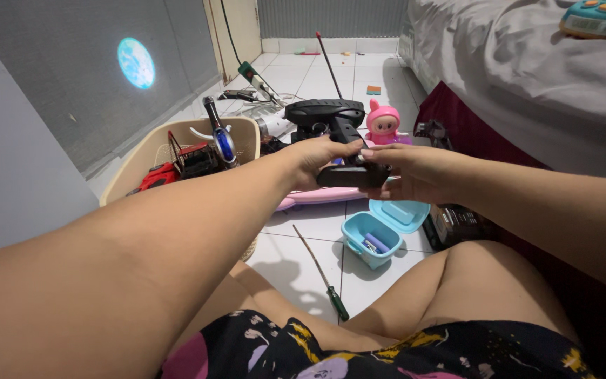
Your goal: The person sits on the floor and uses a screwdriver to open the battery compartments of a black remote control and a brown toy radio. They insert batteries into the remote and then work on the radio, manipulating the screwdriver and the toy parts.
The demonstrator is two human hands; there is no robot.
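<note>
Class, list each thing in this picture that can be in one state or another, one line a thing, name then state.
Black remote controller: off the floor, antenna out.
Left hand: closed on the controller's base.
Right hand: gripping the base from the other side.
Small blue box: lid open, small items inside.
Screwdriver: lying flat on the tiles, untouched.
Beige basket: upright, filled with tools.
Pink doll toy: standing upright.

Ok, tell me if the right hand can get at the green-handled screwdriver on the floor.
Probably yes, once freed: the right hand is gripping the black remote controller with the left hand, but the screwdriver lies uncovered on the tiles near the knees.
</note>
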